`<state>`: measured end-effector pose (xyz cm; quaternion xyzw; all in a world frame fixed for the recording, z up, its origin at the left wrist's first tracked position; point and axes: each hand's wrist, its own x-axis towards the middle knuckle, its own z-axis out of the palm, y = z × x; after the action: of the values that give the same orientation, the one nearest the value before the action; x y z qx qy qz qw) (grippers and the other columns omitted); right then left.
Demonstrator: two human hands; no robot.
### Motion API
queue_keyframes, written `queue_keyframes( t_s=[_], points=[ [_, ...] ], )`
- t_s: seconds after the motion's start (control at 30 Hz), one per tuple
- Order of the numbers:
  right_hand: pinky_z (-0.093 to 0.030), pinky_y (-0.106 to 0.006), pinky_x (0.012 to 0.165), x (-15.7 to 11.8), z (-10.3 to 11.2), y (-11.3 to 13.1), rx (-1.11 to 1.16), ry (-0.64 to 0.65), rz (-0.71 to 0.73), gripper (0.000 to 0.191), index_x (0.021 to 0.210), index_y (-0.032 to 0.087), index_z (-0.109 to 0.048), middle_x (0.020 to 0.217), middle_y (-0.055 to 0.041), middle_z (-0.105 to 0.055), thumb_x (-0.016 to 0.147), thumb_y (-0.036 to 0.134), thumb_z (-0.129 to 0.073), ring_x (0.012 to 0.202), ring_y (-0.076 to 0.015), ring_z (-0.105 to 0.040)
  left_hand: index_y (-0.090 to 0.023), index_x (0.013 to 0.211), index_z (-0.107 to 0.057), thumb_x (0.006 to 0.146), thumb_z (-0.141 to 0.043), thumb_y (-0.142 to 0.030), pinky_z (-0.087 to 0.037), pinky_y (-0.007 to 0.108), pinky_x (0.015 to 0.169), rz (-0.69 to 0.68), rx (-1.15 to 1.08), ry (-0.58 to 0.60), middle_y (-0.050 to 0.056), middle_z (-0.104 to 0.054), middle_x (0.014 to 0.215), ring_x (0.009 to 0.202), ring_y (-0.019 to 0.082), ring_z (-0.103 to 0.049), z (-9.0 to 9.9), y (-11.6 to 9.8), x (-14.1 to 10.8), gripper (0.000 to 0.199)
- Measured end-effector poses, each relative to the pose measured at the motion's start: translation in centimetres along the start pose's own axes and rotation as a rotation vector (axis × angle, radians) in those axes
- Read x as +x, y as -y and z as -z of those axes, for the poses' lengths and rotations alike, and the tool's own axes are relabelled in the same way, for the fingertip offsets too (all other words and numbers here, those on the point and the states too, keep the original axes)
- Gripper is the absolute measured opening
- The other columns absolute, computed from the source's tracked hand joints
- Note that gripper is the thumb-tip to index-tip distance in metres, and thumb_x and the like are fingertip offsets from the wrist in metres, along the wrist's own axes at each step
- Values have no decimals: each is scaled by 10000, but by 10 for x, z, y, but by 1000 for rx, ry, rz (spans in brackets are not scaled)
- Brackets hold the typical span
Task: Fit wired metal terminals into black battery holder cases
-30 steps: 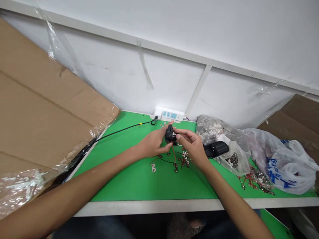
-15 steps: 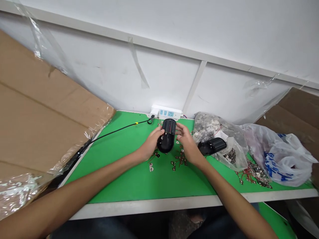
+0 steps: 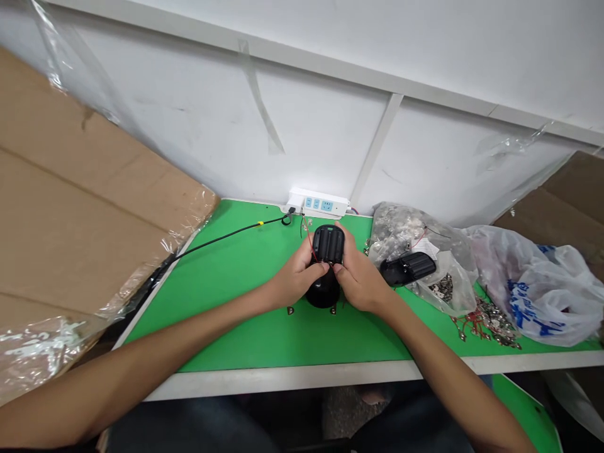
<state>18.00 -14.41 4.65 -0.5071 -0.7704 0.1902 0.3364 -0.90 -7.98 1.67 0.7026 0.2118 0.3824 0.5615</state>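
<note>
Between my two hands is a black plastic housing (image 3: 329, 242) with a ribbed battery compartment at its top and a rounded lower end. My left hand (image 3: 299, 269) grips its left side, with the thumb laid on its face near the middle. My right hand (image 3: 357, 275) wraps the right side, its thumb close to the other one. A thin red wire (image 3: 311, 242) runs along the housing's left edge. Small metal contacts (image 3: 333, 310) lie on the green tabletop (image 3: 245, 333) below the housing; others there are hidden behind my hands.
A second black housing (image 3: 408, 268) rests against a clear bag of metal parts (image 3: 399, 233). Right of it are loose wired contacts (image 3: 493, 322) and a white plastic bag (image 3: 550, 296). A power strip (image 3: 321, 202) with a black cable (image 3: 226, 236) stands by the wall. Cardboard (image 3: 94, 220) leans at left.
My right hand has closed in on the housing, and both thumbs now meet at its middle. The housing has come slightly lower and turned, and the red wire now shows at its left edge.
</note>
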Motion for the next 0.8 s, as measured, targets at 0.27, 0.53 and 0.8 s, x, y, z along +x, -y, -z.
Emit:
queue_keyframes(
  t_s=[0.27, 0.53, 0.8],
  points=[
    [-568, -544, 825, -2, -4, 5, -86, -10, -57, 830, 1727, 136, -74, 1100, -180, -720, 1022, 378, -438, 917, -399, -708, -194, 1432, -523, 965, -648, -375, -478, 457, 1153, -42, 81, 16, 103, -663, 1320, 1261, 294, -605, 3, 2, 0, 516],
    [-557, -530, 857, -4, -7, 8, 1, -34, -50, 755, 1676, 132, -205, 1146, -182, -723, 1003, 363, -458, 942, -386, -709, -196, 1402, -544, 959, -657, -386, -513, 441, 1109, -59, 72, -21, 91, -672, 1265, 1194, 281, -626, -1, 2, -4, 495],
    [-545, -530, 817, -4, -15, 3, -13, -40, -104, 553, 1473, 130, -376, 1123, -199, -718, 968, 342, -455, 958, -404, -696, -180, 1318, -565, 955, -656, -385, -521, 443, 1089, -67, 79, -37, 94, -681, 1215, 1160, 277, -636, -4, 3, -5, 427]
  ],
)
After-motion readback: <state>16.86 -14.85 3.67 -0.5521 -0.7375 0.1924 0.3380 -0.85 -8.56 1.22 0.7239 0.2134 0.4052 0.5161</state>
